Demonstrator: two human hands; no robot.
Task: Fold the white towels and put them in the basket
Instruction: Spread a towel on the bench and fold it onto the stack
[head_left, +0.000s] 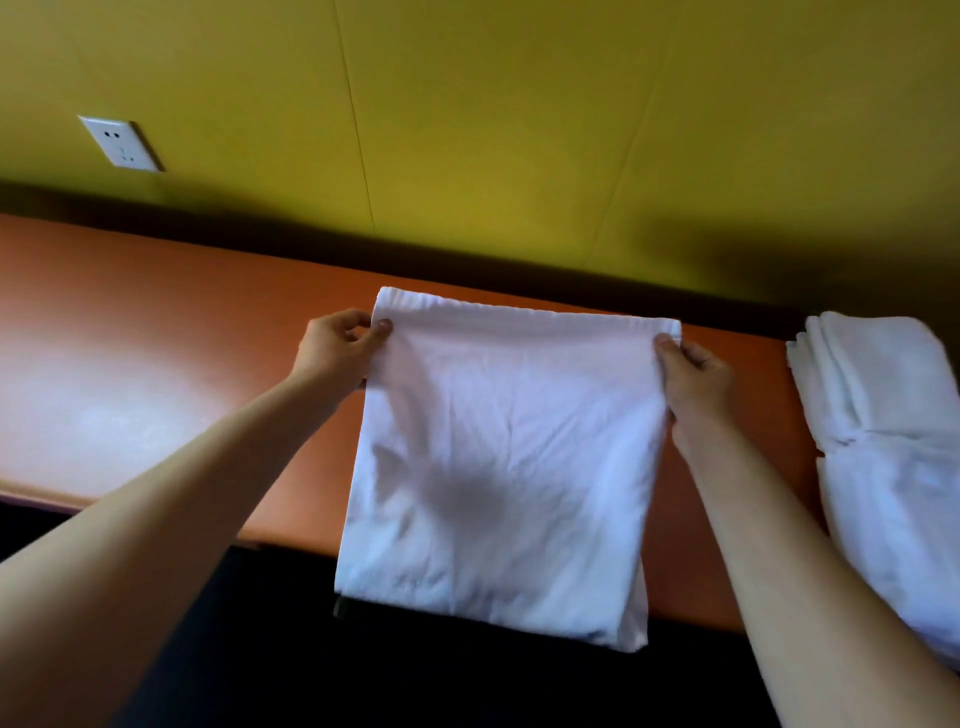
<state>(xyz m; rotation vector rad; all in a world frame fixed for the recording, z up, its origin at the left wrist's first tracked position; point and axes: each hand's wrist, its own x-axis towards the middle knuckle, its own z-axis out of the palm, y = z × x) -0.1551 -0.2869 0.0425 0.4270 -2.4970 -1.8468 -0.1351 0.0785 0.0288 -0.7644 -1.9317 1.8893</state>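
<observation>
A white towel (498, 457), folded into a rough square, lies on the orange table (156, 374) with its near end hanging over the table's front edge. My left hand (337, 345) pinches its far left corner between thumb and fingers. My right hand (693, 376) grips its far right corner, thumb on top. A pile of more white towels (883, 431) sits on the table at the right, reaching past the front edge. No basket is in view.
A yellow-green wall (467, 130) rises right behind the table, with a white socket (122, 143) at the left. Bare tabletop stretches to the left of the towel. Below the table's front edge it is dark.
</observation>
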